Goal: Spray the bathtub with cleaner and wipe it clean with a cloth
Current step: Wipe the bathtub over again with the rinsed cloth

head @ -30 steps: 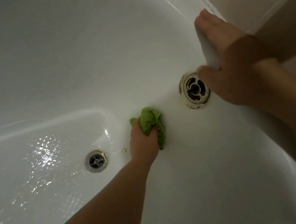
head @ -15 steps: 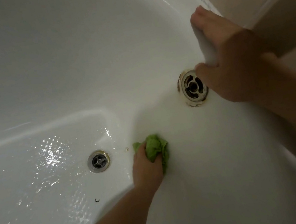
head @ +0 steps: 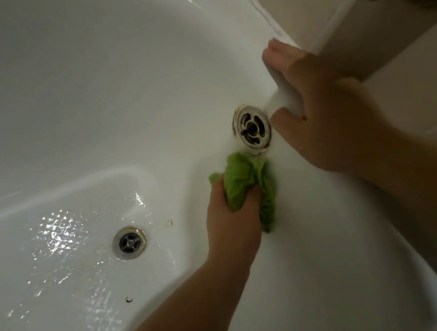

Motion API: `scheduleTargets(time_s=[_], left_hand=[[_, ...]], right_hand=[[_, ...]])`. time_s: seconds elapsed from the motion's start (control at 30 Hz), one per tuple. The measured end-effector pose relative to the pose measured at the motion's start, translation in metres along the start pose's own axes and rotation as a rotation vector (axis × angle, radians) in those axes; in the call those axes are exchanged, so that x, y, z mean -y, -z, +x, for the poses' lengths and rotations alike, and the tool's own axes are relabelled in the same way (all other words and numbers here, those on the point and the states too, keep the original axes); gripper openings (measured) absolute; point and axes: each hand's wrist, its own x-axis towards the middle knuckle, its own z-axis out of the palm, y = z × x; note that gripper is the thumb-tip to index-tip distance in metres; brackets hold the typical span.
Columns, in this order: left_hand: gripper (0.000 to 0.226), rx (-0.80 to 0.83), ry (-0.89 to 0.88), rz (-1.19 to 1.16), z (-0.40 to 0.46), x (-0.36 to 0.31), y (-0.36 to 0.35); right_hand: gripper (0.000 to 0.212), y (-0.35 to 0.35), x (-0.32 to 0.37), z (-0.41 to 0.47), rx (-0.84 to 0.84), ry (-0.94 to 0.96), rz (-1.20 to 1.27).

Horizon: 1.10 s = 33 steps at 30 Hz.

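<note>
We see left hand (head: 231, 217) clenching bunched green cloth (head: 252, 185) against bathtub (head: 84, 86) end wall, just below overflow grille (head: 253, 128). Right hand (head: 326, 111) grips tub rim, fingertips hidden over edge. Floor drain (head: 129, 242) near wet patch. Small dark speck (head: 129, 299) unidentifiable. Cleaner bottle: we cannot find.

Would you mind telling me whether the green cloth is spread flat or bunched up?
Bunched up: the green cloth is crumpled into folds in the left hand's grip.
</note>
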Motion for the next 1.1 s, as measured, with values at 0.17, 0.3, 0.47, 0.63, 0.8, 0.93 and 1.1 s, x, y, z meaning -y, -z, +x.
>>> scheduleTargets(time_s=[0.17, 0.3, 0.47, 0.63, 0.8, 0.93, 1.1], left_hand=[[0.020, -0.017, -0.033, 0.052, -0.007, -0.019, -0.004], [0.015, 0.025, 0.031, 0.074, -0.040, -0.026, -0.009], [0.034, 0.038, -0.249, 0.063, -0.045, -0.062, -0.019], [0.014, -0.046, -0.106, 0.136, -0.048, -0.056, -0.021], [0.013, 0.119, 0.036, 0.105, -0.075, -0.056, -0.013], [0.009, 0.146, -0.098, 0.124, -0.086, -0.068, -0.020], [0.008, 0.168, 0.145, 0.165, -0.105, -0.045, -0.004]], right_hand=[[0.064, 0.003, -0.004, -0.021, -0.024, -0.027, 0.061], [0.059, 0.006, -0.006, -0.046, -0.049, -0.079, 0.180], [0.052, 0.012, -0.007, -0.078, -0.118, -0.152, 0.278], [0.054, 0.017, -0.005, -0.106, -0.101, -0.228, 0.324], [0.052, 0.017, 0.003, -0.135, -0.105, -0.266, 0.253], [0.054, 0.019, 0.012, -0.149, -0.092, -0.320, 0.276], [0.055, 0.021, 0.019, -0.158, -0.059, -0.365, 0.263]])
